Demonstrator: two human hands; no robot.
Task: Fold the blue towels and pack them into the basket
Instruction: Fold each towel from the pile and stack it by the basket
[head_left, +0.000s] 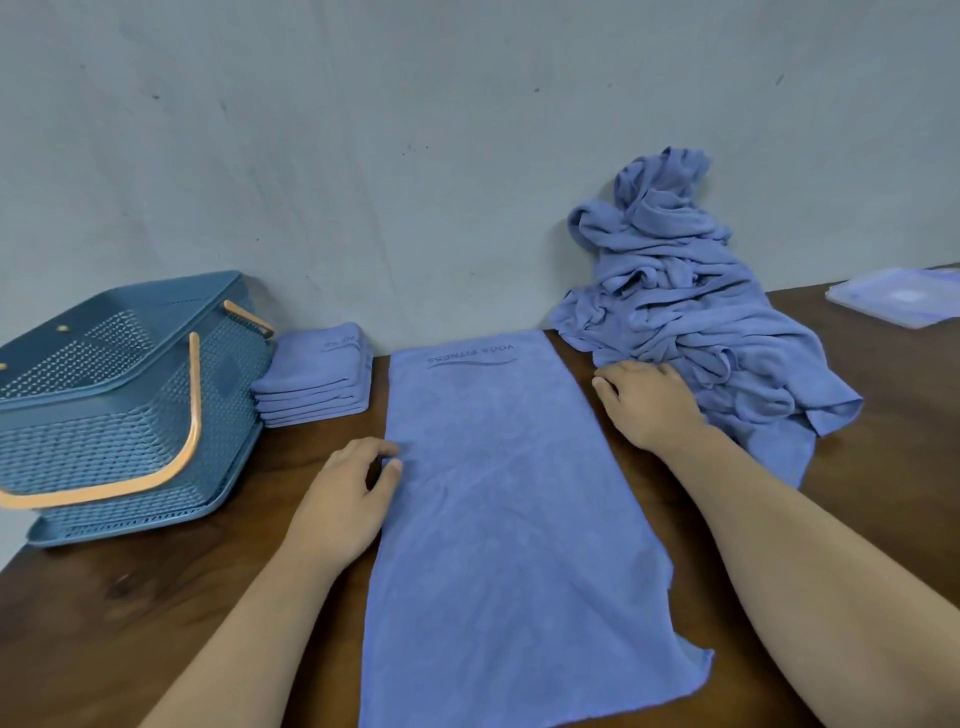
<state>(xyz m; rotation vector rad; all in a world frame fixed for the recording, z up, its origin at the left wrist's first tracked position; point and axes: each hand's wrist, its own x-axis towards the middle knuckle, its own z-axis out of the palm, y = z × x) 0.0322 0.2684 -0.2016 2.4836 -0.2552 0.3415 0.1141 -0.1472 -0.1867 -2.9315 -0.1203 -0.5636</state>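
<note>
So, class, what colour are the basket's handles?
Light orange handles on the blue basket; the head view shows them best.

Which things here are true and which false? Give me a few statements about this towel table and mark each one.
1. A blue towel lies spread flat on the table between the two hands. True.
2. The stack of folded towels sits inside the basket. False: it sits on the table beside the basket.
3. The left hand pinches the blue towel's left edge. True.
4. The right hand holds a towel up in the air. False: it rests low with its fingers straight, by the blue towel's right edge.
5. A heap of unfolded towels lies against the wall, just past the right hand. True.
</note>
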